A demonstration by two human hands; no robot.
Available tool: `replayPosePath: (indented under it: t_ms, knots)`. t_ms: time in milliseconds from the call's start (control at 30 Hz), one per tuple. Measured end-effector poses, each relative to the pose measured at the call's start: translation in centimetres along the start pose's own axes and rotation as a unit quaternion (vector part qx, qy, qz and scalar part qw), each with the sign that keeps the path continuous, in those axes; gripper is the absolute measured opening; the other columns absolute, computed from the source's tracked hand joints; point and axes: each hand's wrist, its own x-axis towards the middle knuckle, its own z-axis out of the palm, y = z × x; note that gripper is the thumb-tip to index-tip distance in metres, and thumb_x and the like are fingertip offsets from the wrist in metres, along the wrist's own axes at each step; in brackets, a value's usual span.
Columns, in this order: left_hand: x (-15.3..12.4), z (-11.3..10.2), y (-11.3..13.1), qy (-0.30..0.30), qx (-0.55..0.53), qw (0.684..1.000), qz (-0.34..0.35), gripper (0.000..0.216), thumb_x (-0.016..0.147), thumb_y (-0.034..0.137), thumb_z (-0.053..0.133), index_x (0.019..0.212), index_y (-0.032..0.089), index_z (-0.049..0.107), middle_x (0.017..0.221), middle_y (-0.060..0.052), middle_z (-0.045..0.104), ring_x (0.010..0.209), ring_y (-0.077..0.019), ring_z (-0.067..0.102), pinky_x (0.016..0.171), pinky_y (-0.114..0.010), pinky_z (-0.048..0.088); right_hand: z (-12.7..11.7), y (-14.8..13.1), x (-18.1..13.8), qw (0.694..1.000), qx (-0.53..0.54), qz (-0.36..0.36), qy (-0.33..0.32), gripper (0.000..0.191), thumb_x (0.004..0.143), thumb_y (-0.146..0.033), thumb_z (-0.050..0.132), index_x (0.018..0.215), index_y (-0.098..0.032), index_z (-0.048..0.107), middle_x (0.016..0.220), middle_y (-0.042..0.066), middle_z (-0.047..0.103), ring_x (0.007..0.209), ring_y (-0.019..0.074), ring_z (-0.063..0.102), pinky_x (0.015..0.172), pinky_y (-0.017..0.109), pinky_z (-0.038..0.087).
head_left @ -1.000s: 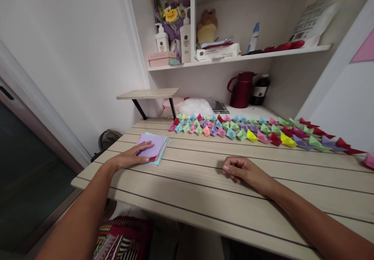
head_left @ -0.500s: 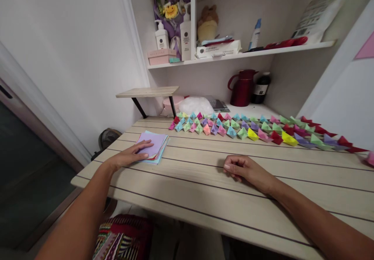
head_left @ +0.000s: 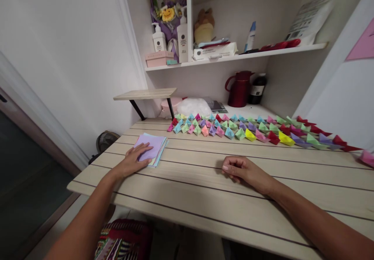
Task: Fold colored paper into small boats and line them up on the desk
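My left hand [head_left: 134, 160] lies with fingers outstretched over a stack of square coloured paper [head_left: 153, 143], a purple sheet on top. Pale blue and other coloured edges stick out unevenly on the stack's right side. Loosely curled, my right hand [head_left: 238, 169] rests on the striped wooden tabletop [head_left: 187, 182], apart from the paper, with nothing visible in it. Behind both hands stand rows of small folded paper boats [head_left: 240, 134] in green, blue, pink, purple, red and yellow.
At the back left is a small raised shelf [head_left: 146, 93] on black legs. A red jug [head_left: 239, 88] and a dark bottle [head_left: 257, 89] stand behind the boats. Pump bottles [head_left: 159, 38] and a plush toy [head_left: 204, 26] sit on the white wall shelf. A patterned cloth [head_left: 122, 240] shows below the table.
My left hand has shifted slightly on the stack, its fingers a little more spread. My right hand stays put. The view has moved slightly.
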Motion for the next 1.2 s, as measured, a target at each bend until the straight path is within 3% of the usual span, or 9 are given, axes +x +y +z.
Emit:
replayPosePath:
  t_ms: [133, 333, 433, 567, 633, 733, 900, 1067, 1200]
  knots:
    - [-0.3, 0.8, -0.7, 0.059, 0.035, 0.997, 0.03, 0.049, 0.078, 0.047, 0.062, 0.124, 0.028, 0.061, 0.143, -0.009, 0.05, 0.133, -0.0279, 0.043, 0.112, -0.049, 0.024, 0.0, -0.1, 0.1, 1.0, -0.002, -0.004, -0.001, 0.035, 0.083, -0.049, 0.062, 0.077, -0.014, 0.062, 0.062, 0.0, 0.052, 0.053, 0.0085, 0.043, 0.049, 0.022, 0.032]
    - [-0.1, 0.3, -0.1, 0.161, 0.062, 0.981, 0.085, 0.024, 0.082, 0.043, 0.056, 0.079, 0.027, 0.073, 0.106, -0.006, 0.074, 0.102, -0.0256, 0.066, 0.104, -0.049, 0.034, 0.0, -0.3, 0.2, 1.0, 0.016, -0.019, -0.007, 0.033, 0.082, -0.047, 0.063, 0.077, -0.014, 0.063, 0.058, -0.002, 0.05, 0.05, 0.0081, 0.042, 0.048, 0.022, 0.032]
    - [-0.2, -0.9, 2.4, 0.26, 0.049, 0.958, 0.108, 0.023, 0.081, 0.044, 0.057, 0.081, 0.027, 0.073, 0.091, -0.003, 0.077, 0.089, -0.0235, 0.069, 0.103, -0.047, 0.036, 0.0, -0.4, 0.4, 0.999, 0.029, -0.021, -0.007, 0.033, 0.083, -0.046, 0.063, 0.077, -0.014, 0.062, 0.058, -0.002, 0.05, 0.049, 0.0074, 0.041, 0.047, 0.022, 0.031]
    - [-0.2, -1.9, 8.1, 0.356, -0.038, 0.93, 0.081, 0.025, 0.077, 0.045, 0.061, 0.082, 0.025, 0.073, 0.09, -0.004, 0.076, 0.103, -0.0265, 0.063, 0.1, -0.041, 0.039, -0.1, -0.6, 0.5, 0.995, 0.077, -0.048, 0.033, 0.029, 0.08, -0.043, 0.068, 0.089, -0.016, 0.063, 0.062, -0.003, 0.049, 0.05, 0.0072, 0.04, 0.047, 0.021, 0.03]
    - [0.4, -1.5, 11.6, 0.32, -0.131, 0.938, 0.014, 0.026, 0.073, 0.048, 0.066, 0.079, 0.023, 0.072, 0.082, -0.002, 0.074, 0.085, -0.0236, 0.065, 0.08, -0.033, 0.048, -0.5, -0.9, 0.5, 0.986, 0.123, -0.078, 0.078, 0.041, 0.072, -0.037, 0.076, 0.107, -0.021, 0.061, 0.074, -0.002, 0.052, 0.056, 0.0079, 0.044, 0.051, 0.021, 0.034]
    - [2.0, 0.4, 16.7, 0.227, -0.308, 0.923, -0.028, 0.032, 0.066, 0.05, 0.073, 0.074, 0.019, 0.069, 0.064, 0.001, 0.067, 0.06, -0.0151, 0.059, 0.055, -0.023, 0.044, -1.8, -1.1, 0.4, 0.966, 0.19, -0.118, 0.133, 0.068, 0.065, -0.031, 0.082, 0.126, -0.032, 0.052, 0.106, 0.002, 0.055, 0.079, 0.0112, 0.054, 0.071, 0.026, 0.045]
    - [5.8, 5.3, 22.8, 0.105, -0.552, 0.823, -0.087, 0.037, 0.058, 0.039, 0.083, 0.081, 0.016, 0.067, 0.068, 0.001, 0.069, 0.054, -0.0111, 0.06, 0.05, -0.019, 0.045, -4.0, -1.3, 0.1, 0.942, 0.297, -0.119, 0.103, 0.048, 0.083, -0.056, 0.059, 0.117, -0.021, 0.06, 0.103, 0.009, 0.062, 0.091, 0.0195, 0.06, 0.08, 0.034, 0.045]
    - [8.7, 9.0, 24.2, 0.052, -0.686, 0.718, -0.107, 0.027, 0.067, 0.019, 0.078, 0.091, 0.015, 0.068, 0.074, -0.002, 0.072, 0.055, -0.0121, 0.065, 0.053, -0.02, 0.053, -4.7, -1.7, -0.2, 0.931, 0.309, -0.116, 0.158, 0.05, 0.076, -0.044, 0.072, 0.119, -0.024, 0.057, 0.101, 0.005, 0.064, 0.087, 0.0165, 0.061, 0.077, 0.03, 0.044]
    - [9.2, 11.3, 23.4, 0.014, -0.735, 0.667, -0.121, 0.017, 0.075, 0.006, 0.069, 0.09, 0.013, 0.067, 0.08, -0.005, 0.073, 0.061, -0.0122, 0.068, 0.061, -0.02, 0.056, -4.8, -1.7, -0.2, 0.934, 0.287, -0.102, 0.19, 0.059, 0.064, -0.033, 0.082, 0.117, -0.024, 0.056, 0.081, -0.002, 0.06, 0.067, 0.0116, 0.057, 0.063, 0.025, 0.042]
